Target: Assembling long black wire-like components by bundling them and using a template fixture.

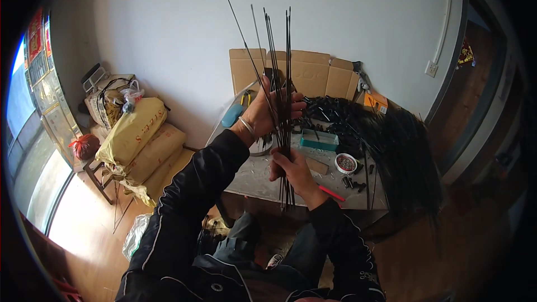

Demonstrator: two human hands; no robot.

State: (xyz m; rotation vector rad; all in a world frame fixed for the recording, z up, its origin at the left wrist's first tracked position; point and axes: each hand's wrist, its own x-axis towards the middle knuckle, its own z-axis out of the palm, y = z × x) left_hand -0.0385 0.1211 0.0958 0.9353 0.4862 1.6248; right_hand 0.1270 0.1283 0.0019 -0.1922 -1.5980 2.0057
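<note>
A loose bundle of thin black rods (pixel 288 50) stands nearly upright in front of me, its upper ends fanned apart and a few leaning left. My right hand (pixel 295 172) is wrapped around the bundle's lower part, with the bottom ends showing below the fist. Higher up, my left hand (pixel 262 113) lies along the rods, which cross its palm. Its thumb points up and its fingertips show beyond them on the right, so the hold looks loose. Behind the hands is a table (pixel 251 176) strewn with black parts (pixel 330 113).
A teal tray (pixel 319 141), a bowl of small metal pieces (pixel 345 163) and a red stick (pixel 331 193) lie on the table. Many black rods (pixel 403 162) overhang its right side. Cardboard (pixel 307 70) stands behind. Stuffed sacks (pixel 131 134) are piled at the left.
</note>
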